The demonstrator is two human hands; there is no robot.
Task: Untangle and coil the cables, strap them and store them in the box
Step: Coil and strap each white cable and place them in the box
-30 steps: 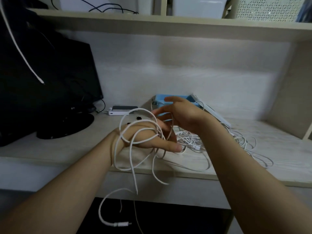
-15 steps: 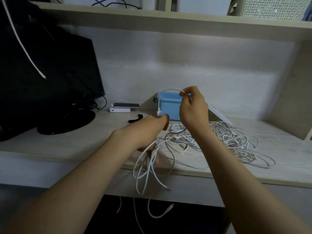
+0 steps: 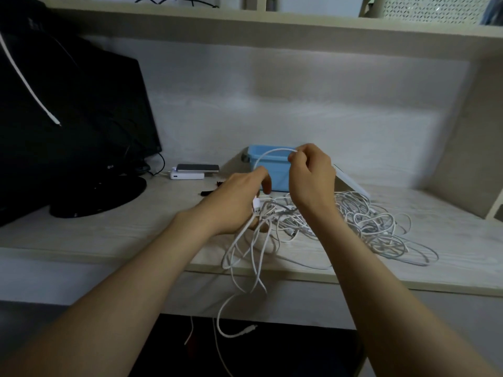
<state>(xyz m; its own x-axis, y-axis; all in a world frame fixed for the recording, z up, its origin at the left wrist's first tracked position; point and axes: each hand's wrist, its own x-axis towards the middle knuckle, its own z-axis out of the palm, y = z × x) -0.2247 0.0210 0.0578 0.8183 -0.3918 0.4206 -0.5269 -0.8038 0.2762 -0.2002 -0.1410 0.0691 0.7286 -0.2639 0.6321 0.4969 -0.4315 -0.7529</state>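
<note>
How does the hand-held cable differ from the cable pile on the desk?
The held cable arches between left hand and right hand, loops hanging past the desk edge; the cable pile lies on the desk. The held cable makes few loops; the pile, a dense tangle. Both are white.

Hands over the cable work

The left hand [image 3: 234,205] covers most of its own fingers where they hold the white cable [image 3: 275,150], and it hides part of a black strap [image 3: 207,192]. The right hand [image 3: 310,180] blocks the right end of the blue box [image 3: 269,170]. The monitor [image 3: 68,118] is cut off by the left edge. Single strands in the tangle [image 3: 375,229] cannot be traced.
</note>
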